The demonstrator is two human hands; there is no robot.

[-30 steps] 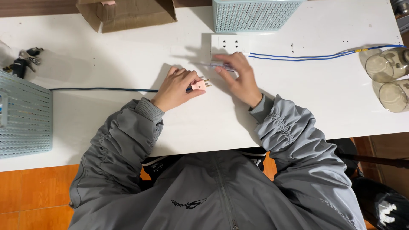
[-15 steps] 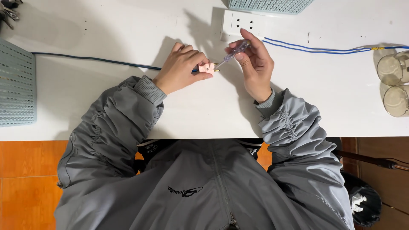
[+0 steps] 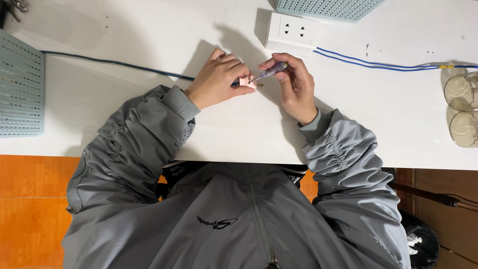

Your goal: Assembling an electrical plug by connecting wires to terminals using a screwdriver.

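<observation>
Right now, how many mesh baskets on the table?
2: one basket at the left table edge, one basket at the top, behind the socket block. Both are cut off by the frame; others may lie outside.

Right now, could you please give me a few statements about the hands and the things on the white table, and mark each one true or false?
1. The left hand holds a small pink plug on the white table. True.
2. The right hand is empty. False: it holds a slim translucent screwdriver, tip at the plug.
3. The white socket strip lies beyond the hands. True.
4. A dark blue cable runs left from the left hand. True.
5. The two clear rounded containers stand at the table's left edge. False: they are at its right edge.
</observation>
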